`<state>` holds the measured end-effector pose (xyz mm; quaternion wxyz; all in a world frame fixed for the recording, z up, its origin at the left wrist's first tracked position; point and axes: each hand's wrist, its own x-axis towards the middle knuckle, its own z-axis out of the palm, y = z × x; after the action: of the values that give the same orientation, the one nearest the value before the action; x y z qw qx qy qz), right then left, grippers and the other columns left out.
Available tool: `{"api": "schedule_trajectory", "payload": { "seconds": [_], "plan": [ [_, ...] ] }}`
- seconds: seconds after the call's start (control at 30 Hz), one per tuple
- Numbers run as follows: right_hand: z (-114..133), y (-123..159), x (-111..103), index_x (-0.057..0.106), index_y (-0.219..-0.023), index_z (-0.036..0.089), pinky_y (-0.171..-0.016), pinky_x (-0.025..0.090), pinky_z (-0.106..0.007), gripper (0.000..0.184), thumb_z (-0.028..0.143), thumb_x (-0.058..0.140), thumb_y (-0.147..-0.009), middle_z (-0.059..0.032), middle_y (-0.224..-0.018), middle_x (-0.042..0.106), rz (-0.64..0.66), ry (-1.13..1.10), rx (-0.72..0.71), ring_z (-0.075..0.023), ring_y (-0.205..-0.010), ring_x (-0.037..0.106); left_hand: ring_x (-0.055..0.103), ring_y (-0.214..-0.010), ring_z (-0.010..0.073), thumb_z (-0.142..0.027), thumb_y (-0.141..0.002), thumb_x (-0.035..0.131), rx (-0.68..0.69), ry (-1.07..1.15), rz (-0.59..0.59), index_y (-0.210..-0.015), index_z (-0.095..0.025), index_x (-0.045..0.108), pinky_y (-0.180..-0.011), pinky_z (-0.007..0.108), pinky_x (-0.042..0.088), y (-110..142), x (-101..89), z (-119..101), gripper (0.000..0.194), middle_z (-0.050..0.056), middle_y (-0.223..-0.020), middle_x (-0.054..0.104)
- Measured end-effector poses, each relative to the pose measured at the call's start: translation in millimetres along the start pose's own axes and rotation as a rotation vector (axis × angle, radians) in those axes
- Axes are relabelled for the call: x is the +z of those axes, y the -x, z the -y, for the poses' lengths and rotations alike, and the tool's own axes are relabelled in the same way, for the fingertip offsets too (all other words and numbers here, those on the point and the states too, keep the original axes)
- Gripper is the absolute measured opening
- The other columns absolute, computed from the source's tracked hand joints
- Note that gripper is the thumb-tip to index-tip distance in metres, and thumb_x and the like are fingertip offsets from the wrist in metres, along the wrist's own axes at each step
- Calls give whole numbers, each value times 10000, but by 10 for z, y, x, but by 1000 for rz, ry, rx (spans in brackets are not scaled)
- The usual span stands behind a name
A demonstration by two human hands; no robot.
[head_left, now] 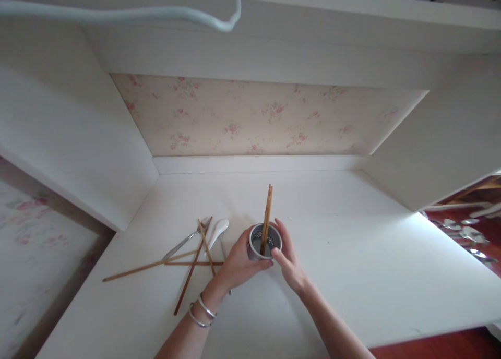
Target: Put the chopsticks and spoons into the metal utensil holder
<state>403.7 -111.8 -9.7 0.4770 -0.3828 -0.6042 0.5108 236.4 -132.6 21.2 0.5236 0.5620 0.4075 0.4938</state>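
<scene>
A round grey utensil holder [255, 248] with small holes inside is held between both hands, over the white desk. Wrapped round its left side is my left hand [238, 260], with bracelets on the wrist. My right hand [288, 260] grips the right side, thumb near the front rim. A pair of wooden chopsticks [267, 213] stands nearly upright in the holder. Left of my hands lie several loose chopsticks [191, 275], crossing one another. Among them are a white soup spoon [219, 227] and a metal spoon [183, 241]. My left forearm partly hides another metal utensil [223, 247].
The white desk [352, 265] has side panels [438, 140] left and right and a shelf [274, 51] above. A white bent tube [156, 15] crosses the top left. Floral wallpaper [254, 119] covers the back. Red floor [434, 346] shows beyond the front edge.
</scene>
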Motion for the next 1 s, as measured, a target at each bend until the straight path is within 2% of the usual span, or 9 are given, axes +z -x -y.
{"api": "schedule_trajectory", "payload": {
  "seconds": [0.07, 0.13, 0.3, 0.4, 0.47, 0.57, 0.67, 0.8, 1.0],
  "plan": [
    [-92, 67, 46, 241, -1485, 337, -1128, 299, -513, 855, 508, 707, -789, -74, -1480, 437, 48, -73, 24, -295, -1363, 402, 536, -1215, 295, -320, -670, 821, 4, -18, 5, -1330, -209, 497, -1057, 437, 404, -1, -7, -5, 744, 126, -1314, 577],
    [-128, 81, 95, 235, -1480, 327, -1114, 322, -519, 920, 489, 759, -741, -92, -1455, 464, 77, -137, 34, -306, -1345, 425, 543, -1205, 298, -345, -659, 828, 7, -33, 11, -1324, -196, 496, -1053, 427, 411, -9, -18, 7, 758, 137, -1305, 578],
    [-71, 42, 137, 407, -1379, 280, -1074, 380, -503, 792, 391, 806, -704, -107, -1349, 560, 98, -88, -9, -327, -1256, 514, 506, -1253, 292, -311, -636, 841, 31, -175, 80, -1382, -222, 430, -1088, 414, 378, 33, -106, -26, 856, 142, -1371, 525],
    [-52, 49, 120, 417, -1367, 264, -1061, 391, -515, 776, 371, 806, -704, -116, -1329, 575, 86, -50, -5, -333, -1232, 532, 473, -1289, 290, -328, -598, 856, -36, -343, 75, -1427, -258, 369, -1074, 398, 386, 157, -267, -101, 964, 127, -1428, 476],
    [-57, 59, 109, 406, -1373, 260, -1071, 377, -520, 786, 365, 806, -705, -120, -1347, 561, 90, -54, 5, -332, -1250, 518, 552, -1193, 262, -391, -675, 794, -130, -467, -33, -1377, -246, 424, -978, 365, 454, 259, -428, -155, 807, 118, -1350, 549],
    [-69, 58, 98, 392, -1383, 269, -1085, 363, -519, 794, 348, 806, -709, -117, -1361, 551, 102, -56, 19, -325, -1267, 505, 656, -869, 204, -465, -873, 542, -290, -756, -239, -1062, -215, 592, -763, 305, 481, 391, -682, -231, 317, 63, -980, 698],
    [-76, 39, 94, 392, -1384, 272, -1081, 369, -525, 792, 337, 806, -711, -116, -1357, 555, 115, -45, 25, -326, -1267, 506, 655, -715, 198, -467, -930, 406, -473, -1117, -314, -817, -225, 597, -648, 276, 416, 469, -838, -272, 328, 29, -755, 696],
    [-93, 23, 97, 395, -1381, 272, -1084, 362, -534, 795, 326, 811, -706, -114, -1357, 552, 117, -27, 17, -324, -1268, 503, 683, -740, 248, -513, -933, 350, -597, -1318, -247, -801, -231, 622, -595, 281, 383, 501, -815, -221, 413, 70, -758, 718],
    [-75, 41, 106, 421, -1377, 260, -1070, 377, -543, 833, 365, 836, -662, -120, -1328, 575, 77, -46, 19, -341, -1249, 517, 696, -774, 271, -472, -934, 343, -632, -1340, -218, -779, -214, 638, -601, 287, 395, 466, -739, -125, 422, 103, -773, 729]
  ]
}}
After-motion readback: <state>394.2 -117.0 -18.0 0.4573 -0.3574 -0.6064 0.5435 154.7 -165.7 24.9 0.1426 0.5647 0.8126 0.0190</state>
